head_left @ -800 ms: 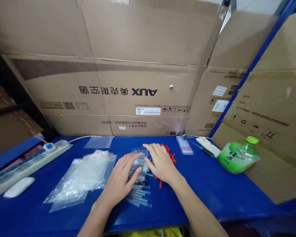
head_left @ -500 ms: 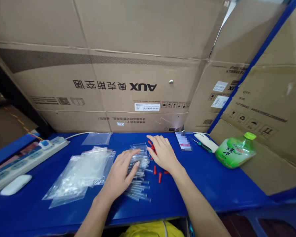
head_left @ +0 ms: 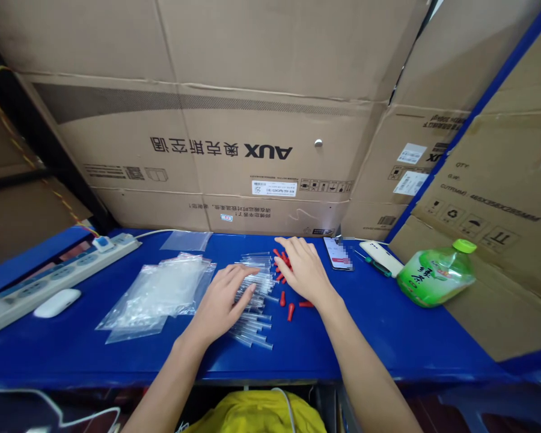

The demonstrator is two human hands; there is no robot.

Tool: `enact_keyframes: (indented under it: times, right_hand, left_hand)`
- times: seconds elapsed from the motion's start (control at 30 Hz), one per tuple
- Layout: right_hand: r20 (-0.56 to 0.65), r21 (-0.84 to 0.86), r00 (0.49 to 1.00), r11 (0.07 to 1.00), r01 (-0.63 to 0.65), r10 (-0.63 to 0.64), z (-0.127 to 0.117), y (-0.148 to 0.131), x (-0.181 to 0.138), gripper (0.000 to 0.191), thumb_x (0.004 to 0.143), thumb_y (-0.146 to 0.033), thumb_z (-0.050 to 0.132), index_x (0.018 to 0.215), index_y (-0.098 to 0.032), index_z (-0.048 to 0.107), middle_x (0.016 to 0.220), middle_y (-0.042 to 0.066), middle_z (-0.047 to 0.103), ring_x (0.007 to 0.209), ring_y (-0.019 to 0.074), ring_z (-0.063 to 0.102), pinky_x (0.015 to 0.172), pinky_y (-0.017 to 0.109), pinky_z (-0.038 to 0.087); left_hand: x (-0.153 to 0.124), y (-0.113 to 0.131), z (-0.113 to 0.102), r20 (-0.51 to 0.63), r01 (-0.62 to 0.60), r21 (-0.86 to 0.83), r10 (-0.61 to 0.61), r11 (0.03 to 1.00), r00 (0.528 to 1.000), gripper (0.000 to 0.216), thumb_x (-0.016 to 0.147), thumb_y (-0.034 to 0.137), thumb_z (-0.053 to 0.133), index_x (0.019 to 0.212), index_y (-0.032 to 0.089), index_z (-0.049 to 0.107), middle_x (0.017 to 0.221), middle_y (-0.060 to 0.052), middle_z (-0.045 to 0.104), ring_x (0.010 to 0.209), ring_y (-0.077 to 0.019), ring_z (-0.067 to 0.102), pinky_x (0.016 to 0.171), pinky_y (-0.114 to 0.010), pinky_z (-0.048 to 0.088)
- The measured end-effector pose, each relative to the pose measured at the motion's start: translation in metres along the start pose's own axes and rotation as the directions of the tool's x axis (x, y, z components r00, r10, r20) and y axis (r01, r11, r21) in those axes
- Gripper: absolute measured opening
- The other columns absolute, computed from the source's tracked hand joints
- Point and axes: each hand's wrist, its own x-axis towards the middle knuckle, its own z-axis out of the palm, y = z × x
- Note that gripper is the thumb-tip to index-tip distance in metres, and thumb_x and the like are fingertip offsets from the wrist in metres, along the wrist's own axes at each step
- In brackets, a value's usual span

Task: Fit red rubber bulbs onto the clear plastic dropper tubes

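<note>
A pile of thin clear tubes (head_left: 253,328) lies on the blue tabletop in front of me. My left hand (head_left: 225,300) rests over the left side of this pile, thumb and fingers apart, with nothing visibly gripped. Several small red rubber bulbs (head_left: 291,311) are scattered just right of the tubes. Over the farther bulbs is my right hand (head_left: 304,270), palm down with its fingers stretched out. It covers some of them, so I cannot see whether the fingertips touch any.
Clear plastic bags (head_left: 162,288) lie left of the tubes, near a power strip (head_left: 63,273) and a white rounded case (head_left: 57,302). To the right are a phone (head_left: 337,252), a green-handled screwdriver (head_left: 379,266), a white phone-like object (head_left: 383,257) and a green bottle (head_left: 435,276). Cardboard (head_left: 216,210) stands behind.
The camera view has shifted slightly, so the tabletop appears a little higher. Both hands keep nearly the same pose over the tubes and bulbs.
</note>
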Motion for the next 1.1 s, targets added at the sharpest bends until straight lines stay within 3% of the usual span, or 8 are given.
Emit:
enact_keyframes:
  times: [0.33, 0.6, 0.7, 0.87, 1.1]
  right_hand:
    - [-0.012, 0.006, 0.999, 0.999, -0.044, 0.044, 0.001, 0.005, -0.007, 0.027, 0.105, -0.029, 0.049, 0.128, -0.021, 0.061, 0.120, 0.010, 0.070, 0.112, 0.0281, 0.059, 0.092, 0.041, 0.043]
    - [0.126, 0.153, 0.972, 0.964, -0.217, 0.199, -0.003, 0.003, -0.048, 0.015, 0.103, -0.028, 0.055, 0.108, -0.024, 0.068, 0.095, 0.004, 0.072, 0.095, 0.0238, 0.061, 0.082, 0.036, 0.046]
    - [0.157, 0.210, 0.970, 0.954, -0.214, 0.183, 0.001, 0.007, -0.057, 0.015, 0.102, -0.029, 0.055, 0.103, -0.025, 0.070, 0.095, 0.004, 0.071, 0.092, 0.0230, 0.062, 0.082, 0.035, 0.047]
    - [0.113, 0.293, 0.982, 0.940, -0.177, 0.150, 0.009, 0.007, -0.054, 0.017, 0.102, -0.027, 0.054, 0.107, -0.026, 0.070, 0.099, 0.005, 0.071, 0.093, 0.0228, 0.063, 0.083, 0.036, 0.049]
    - [0.116, 0.308, 0.984, 0.937, -0.164, 0.134, 0.009, 0.003, -0.054, 0.019, 0.101, -0.027, 0.055, 0.114, -0.027, 0.068, 0.102, 0.005, 0.071, 0.099, 0.0239, 0.064, 0.087, 0.038, 0.050]
  left_hand:
    - [-0.008, -0.007, -0.003, -0.026, 0.010, -0.019, -0.010, 1.000, 1.000, 0.024, 0.105, 0.028, 0.050, 0.126, 0.023, 0.061, 0.123, -0.007, 0.069, 0.120, -0.0239, 0.059, 0.104, -0.040, 0.043]
    - [-0.011, -0.005, -0.004, 0.051, -0.037, -0.058, 0.040, 0.998, 0.998, 0.022, 0.105, 0.028, 0.051, 0.121, 0.022, 0.064, 0.120, -0.007, 0.069, 0.116, -0.0232, 0.059, 0.102, -0.039, 0.044]
    - [-0.011, -0.003, -0.005, 0.082, -0.037, -0.061, 0.042, 0.997, 0.996, 0.021, 0.105, 0.031, 0.051, 0.115, 0.021, 0.066, 0.114, -0.007, 0.069, 0.110, -0.0230, 0.059, 0.096, -0.039, 0.046]
    - [-0.011, -0.004, -0.004, 0.143, -0.048, -0.020, 0.050, 0.999, 0.988, 0.019, 0.103, 0.033, 0.054, 0.104, 0.022, 0.070, 0.105, -0.006, 0.070, 0.103, -0.0238, 0.059, 0.091, -0.040, 0.045]
    - [-0.014, -0.008, -0.004, 0.215, -0.069, 0.025, 0.062, 0.997, 0.975, 0.018, 0.099, 0.038, 0.063, 0.102, 0.024, 0.074, 0.102, -0.006, 0.070, 0.098, -0.0233, 0.058, 0.087, -0.038, 0.043]
